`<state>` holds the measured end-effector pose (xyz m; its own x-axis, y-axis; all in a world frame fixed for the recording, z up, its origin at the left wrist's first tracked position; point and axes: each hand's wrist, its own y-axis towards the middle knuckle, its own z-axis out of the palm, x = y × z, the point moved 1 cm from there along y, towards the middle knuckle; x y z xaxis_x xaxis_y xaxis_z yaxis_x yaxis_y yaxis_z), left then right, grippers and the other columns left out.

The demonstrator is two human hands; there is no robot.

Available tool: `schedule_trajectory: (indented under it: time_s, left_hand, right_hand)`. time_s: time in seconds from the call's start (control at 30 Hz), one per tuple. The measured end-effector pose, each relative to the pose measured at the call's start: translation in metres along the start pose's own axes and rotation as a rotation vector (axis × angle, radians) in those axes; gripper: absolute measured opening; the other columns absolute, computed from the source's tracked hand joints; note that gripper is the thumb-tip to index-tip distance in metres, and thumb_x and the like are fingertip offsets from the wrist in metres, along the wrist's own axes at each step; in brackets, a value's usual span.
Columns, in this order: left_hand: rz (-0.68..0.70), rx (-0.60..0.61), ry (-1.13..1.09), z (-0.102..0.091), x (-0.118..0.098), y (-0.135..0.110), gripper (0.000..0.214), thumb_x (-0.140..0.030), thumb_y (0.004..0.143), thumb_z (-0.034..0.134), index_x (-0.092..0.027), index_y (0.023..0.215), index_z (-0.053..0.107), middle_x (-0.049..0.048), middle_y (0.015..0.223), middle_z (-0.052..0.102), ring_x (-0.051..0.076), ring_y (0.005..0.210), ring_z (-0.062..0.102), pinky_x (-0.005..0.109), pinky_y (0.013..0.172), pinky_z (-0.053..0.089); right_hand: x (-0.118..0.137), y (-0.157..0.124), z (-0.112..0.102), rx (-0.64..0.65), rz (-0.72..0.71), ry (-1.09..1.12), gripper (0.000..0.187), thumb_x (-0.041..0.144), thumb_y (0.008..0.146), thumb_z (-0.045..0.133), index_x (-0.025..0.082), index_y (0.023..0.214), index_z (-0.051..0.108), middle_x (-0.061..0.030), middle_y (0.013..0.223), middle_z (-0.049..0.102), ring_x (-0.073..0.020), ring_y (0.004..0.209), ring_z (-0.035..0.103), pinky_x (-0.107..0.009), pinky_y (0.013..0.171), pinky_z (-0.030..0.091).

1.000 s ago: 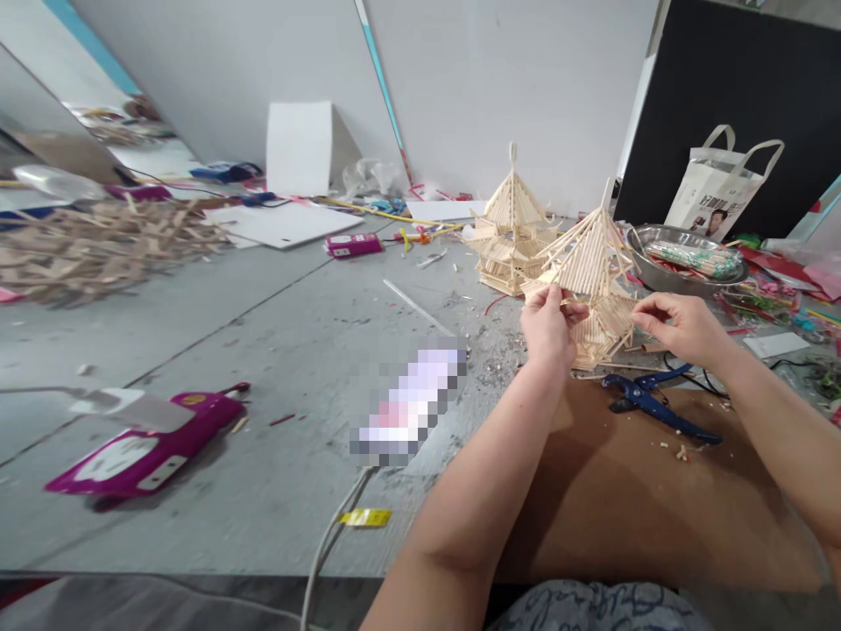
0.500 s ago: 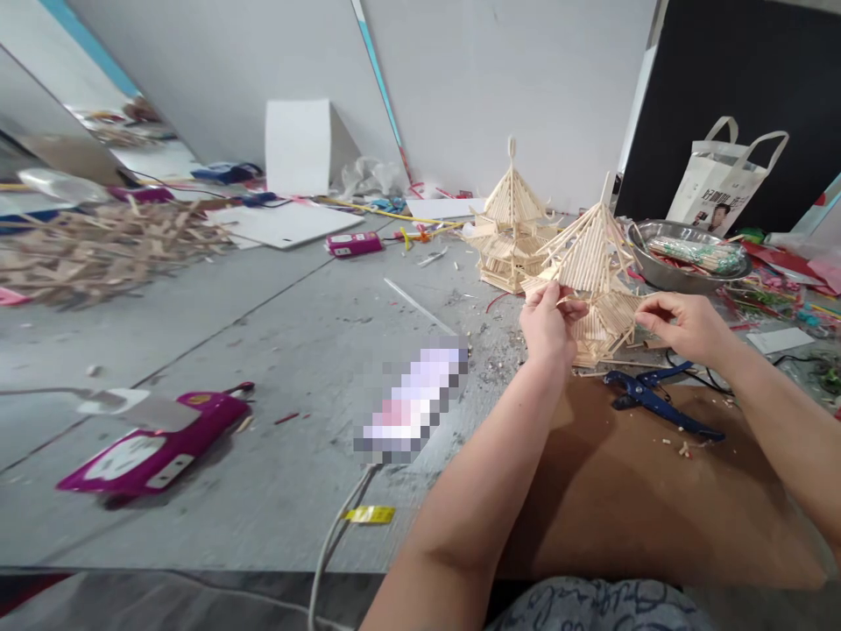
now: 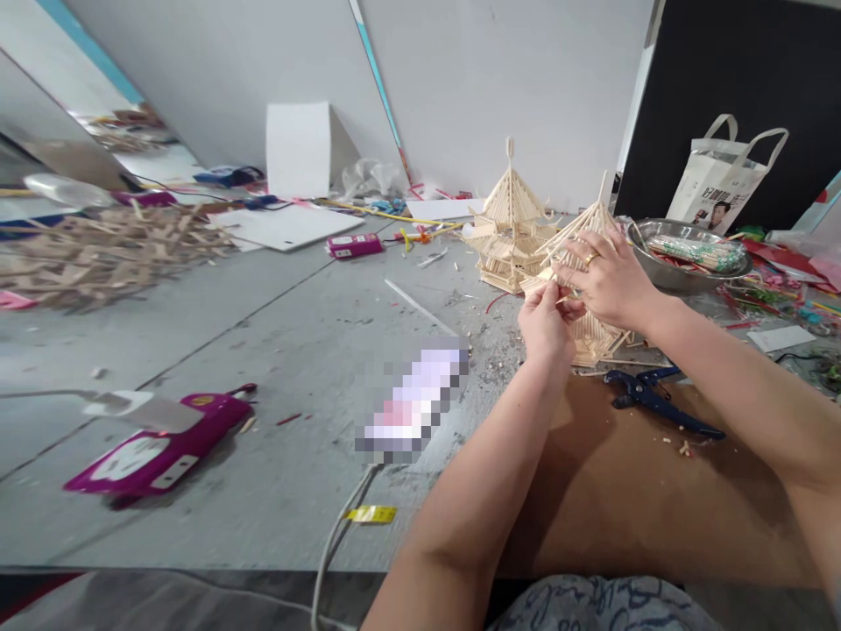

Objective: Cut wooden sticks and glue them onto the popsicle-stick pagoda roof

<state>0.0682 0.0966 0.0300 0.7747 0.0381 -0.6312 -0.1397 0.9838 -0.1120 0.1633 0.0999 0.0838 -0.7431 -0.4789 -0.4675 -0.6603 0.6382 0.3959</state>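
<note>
A pagoda model (image 3: 584, 337) built from thin wooden sticks stands in front of me, its upper roof partly covered by my hands. At the left corner of its roof, my left hand (image 3: 547, 320) is closed in a pinch on the roof edge. My right hand (image 3: 614, 279), with a ring on one finger, lies across the pointed roof, fingers curled round it towards the left fingertips; its thumb is hidden. A second stick pagoda (image 3: 512, 219) stands just behind. Blue-handled cutters (image 3: 647, 399) lie nearer me on the brown board (image 3: 611, 499).
A metal bowl (image 3: 689, 279) of packaged sticks and a white bag (image 3: 726, 180) stand at right. A blurred-out phone (image 3: 413, 399) lies on the grey table left of my arm, its cable crossing the edge. Purple power strips (image 3: 164, 447) and a wood-strip pile (image 3: 111, 254) are further left.
My right hand has moved up and left from the pagoda's right side onto its roof, beside my left hand. The left hand keeps its pinch at the roof corner.
</note>
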Motion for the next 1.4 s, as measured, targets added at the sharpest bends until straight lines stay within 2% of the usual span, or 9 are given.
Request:
schedule_trajectory:
  time_s: [0.3, 0.5, 0.73, 1.23, 1.4]
  left_hand:
    - [-0.005, 0.009, -0.010, 0.0014, -0.0007, -0.0002, 0.009, -0.020, 0.069, 0.059, -0.013, 0.068, 0.055, -0.0040, 0.055, 0.055, 0.004, 0.036, 0.047, 0.019, 0.044, 0.037]
    - [-0.007, 0.015, -0.016, 0.0020, 0.0008, 0.0020, 0.018, -0.025, 0.067, 0.066, -0.013, 0.065, 0.053, -0.0060, 0.052, 0.053, 0.002, 0.034, 0.044, 0.018, 0.042, 0.035]
    - [-0.020, 0.025, -0.026, 0.0023, 0.0020, 0.0041, 0.017, -0.022, 0.070, 0.064, -0.014, 0.063, 0.051, -0.0074, 0.048, 0.049, 0.003, 0.032, 0.042, 0.018, 0.040, 0.033]
    - [-0.062, -0.002, -0.059, 0.0040, -0.0043, -0.0043, 0.007, -0.012, 0.074, 0.052, -0.013, 0.067, 0.052, -0.0045, 0.052, 0.054, 0.004, 0.033, 0.045, 0.018, 0.042, 0.035]
    - [-0.059, -0.006, -0.042, 0.0044, -0.0028, -0.0027, 0.013, -0.017, 0.073, 0.059, -0.013, 0.064, 0.051, -0.0054, 0.051, 0.053, 0.002, 0.033, 0.043, 0.017, 0.042, 0.034]
  right_hand:
    - [-0.0003, -0.0020, -0.0026, 0.073, -0.018, -0.014, 0.045, 0.033, 0.088, 0.034, 0.021, 0.129, 0.045, -0.0077, 0.138, 0.039, -0.0291, 0.125, 0.025, -0.052, 0.099, 0.004]
    - [0.0016, -0.0021, -0.0031, 0.052, -0.024, -0.010, 0.045, 0.036, 0.088, 0.033, 0.020, 0.129, 0.045, -0.0090, 0.138, 0.041, -0.0278, 0.125, 0.026, -0.054, 0.099, 0.005]
    - [0.0041, -0.0025, -0.0009, 0.019, -0.004, -0.009, 0.043, 0.036, 0.088, 0.036, 0.022, 0.127, 0.048, -0.0072, 0.136, 0.043, -0.0270, 0.125, 0.027, -0.055, 0.100, 0.005]
    - [0.0026, -0.0023, 0.0005, 0.087, 0.040, 0.013, 0.043, 0.034, 0.089, 0.032, 0.023, 0.129, 0.045, -0.0060, 0.140, 0.038, -0.0279, 0.127, 0.023, -0.057, 0.099, 0.007]
    - [0.0023, -0.0041, 0.0008, 0.081, 0.039, -0.005, 0.044, 0.034, 0.089, 0.032, 0.023, 0.129, 0.044, -0.0061, 0.139, 0.038, -0.0275, 0.127, 0.023, -0.056, 0.100, 0.006]
